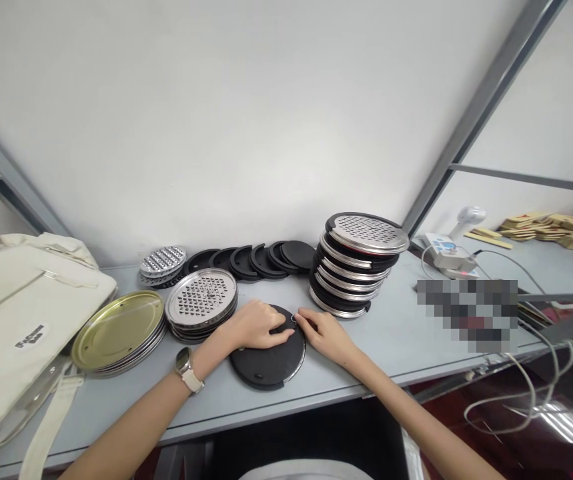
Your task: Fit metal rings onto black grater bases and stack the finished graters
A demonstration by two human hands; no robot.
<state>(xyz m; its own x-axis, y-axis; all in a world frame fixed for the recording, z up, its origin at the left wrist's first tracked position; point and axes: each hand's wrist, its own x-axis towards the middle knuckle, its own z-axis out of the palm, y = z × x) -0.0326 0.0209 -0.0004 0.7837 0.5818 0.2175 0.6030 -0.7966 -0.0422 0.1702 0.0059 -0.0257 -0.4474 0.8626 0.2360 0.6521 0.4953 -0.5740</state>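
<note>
at lower centre of the frame a black disc [269, 360] lies flat on the grey table [391, 347], the left hand [256, 325] pressing on it with fingers spread, the right hand [327, 335] pinching its metal rim at the top edge, below stacked grater discs [359, 263] against a white wall [246, 113].

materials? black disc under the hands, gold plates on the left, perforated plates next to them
Black disc: matte, looks like plastic or rubber, with a thin shiny metal rim showing. Gold plates: glossy, reflective, probably coated metal. Perforated plates: bright silver with punched holes, likely steel.
</note>
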